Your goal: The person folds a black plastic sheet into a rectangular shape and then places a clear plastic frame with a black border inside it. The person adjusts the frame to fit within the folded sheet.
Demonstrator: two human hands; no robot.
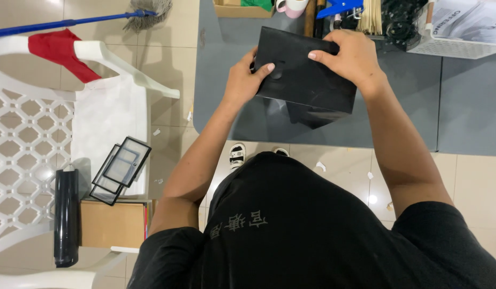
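Note:
I hold a flat black box [307, 75] with both hands above the near edge of a grey table [414, 112]. My left hand [245, 80] grips its left side, thumb lying on the top face. My right hand [349, 56] clasps the far right edge with the fingers curled over it. A black flap of the box hangs down below its near edge.
A white plastic chair [28, 139] stands to my left with a red cloth [60, 51], black-framed clear panels [122, 168], a black roll [66, 217] and a brown carton [113, 223]. A mop [71, 22] lies on the tiled floor. Cups, sticks and a white basket [456, 27] crowd the table's far side.

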